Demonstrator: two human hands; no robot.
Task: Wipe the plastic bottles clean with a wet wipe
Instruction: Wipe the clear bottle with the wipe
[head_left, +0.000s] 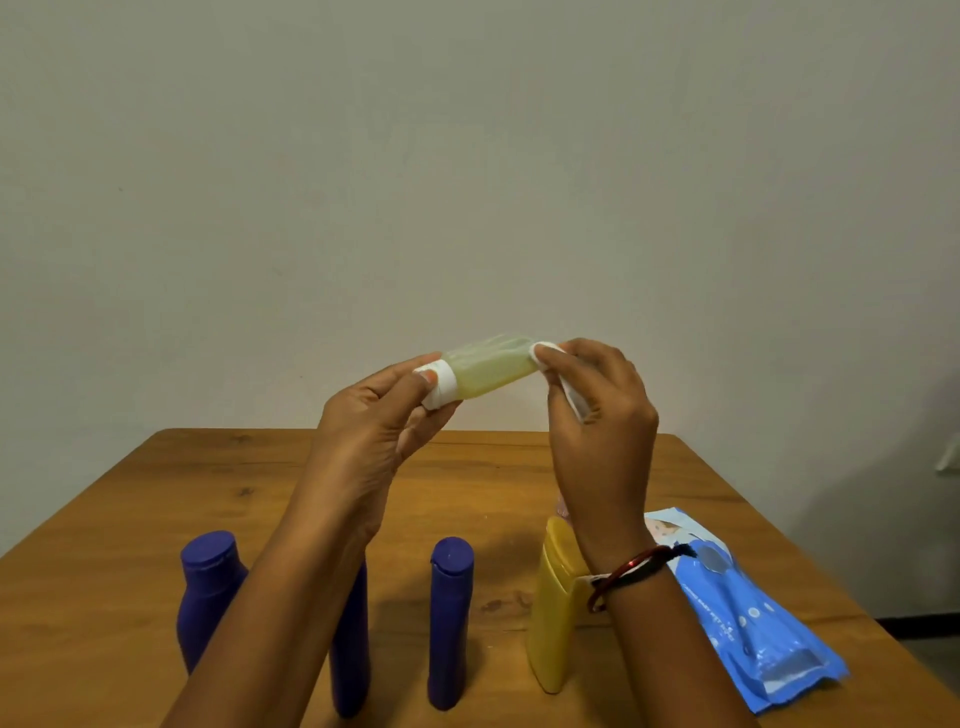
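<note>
A small clear bottle (491, 366) of pale yellow liquid with a white cap is held sideways above the table. My left hand (374, 421) grips its white cap end. My right hand (597, 410) pinches a white wet wipe (566, 387) against the bottle's base end. Three purple bottles stand on the table below: one at the left (205, 597), one partly hidden behind my left forearm (350, 644), one in the middle (449, 618). A yellow bottle (553, 608) stands under my right wrist.
A blue wet-wipe pack (737, 618) lies on the wooden table (493, 483) at the right, near its right edge. A plain wall rises behind the table. A red and black band circles my right wrist.
</note>
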